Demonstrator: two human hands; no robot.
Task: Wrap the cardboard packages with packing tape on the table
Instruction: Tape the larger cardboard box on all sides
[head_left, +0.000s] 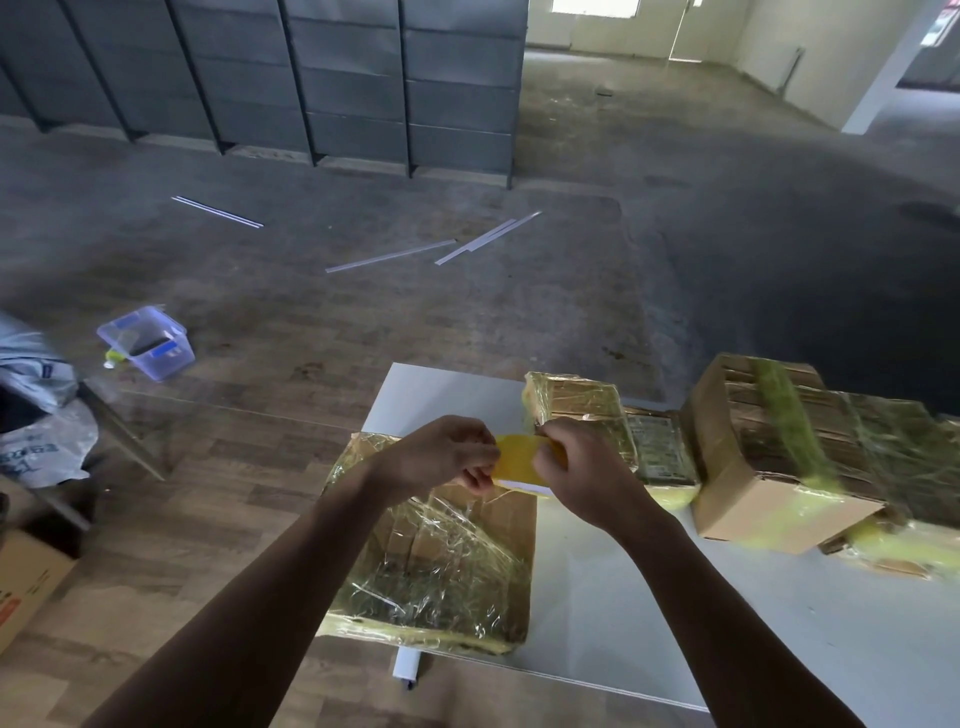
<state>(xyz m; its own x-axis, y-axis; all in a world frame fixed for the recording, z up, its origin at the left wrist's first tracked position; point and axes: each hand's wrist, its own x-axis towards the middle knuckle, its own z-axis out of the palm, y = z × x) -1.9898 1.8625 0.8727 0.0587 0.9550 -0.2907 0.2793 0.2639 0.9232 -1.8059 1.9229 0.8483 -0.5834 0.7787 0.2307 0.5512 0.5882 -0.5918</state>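
Yellow packing tape: gripped by left hand and right hand, fingers curled, above wrapped cardboard package.

Tape between left hand, right hand

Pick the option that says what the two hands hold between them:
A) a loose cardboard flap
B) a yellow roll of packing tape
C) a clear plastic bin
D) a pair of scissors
B: the left hand and the right hand both pinch the yellow tape roll, held above the flat wrapped package on the white table.
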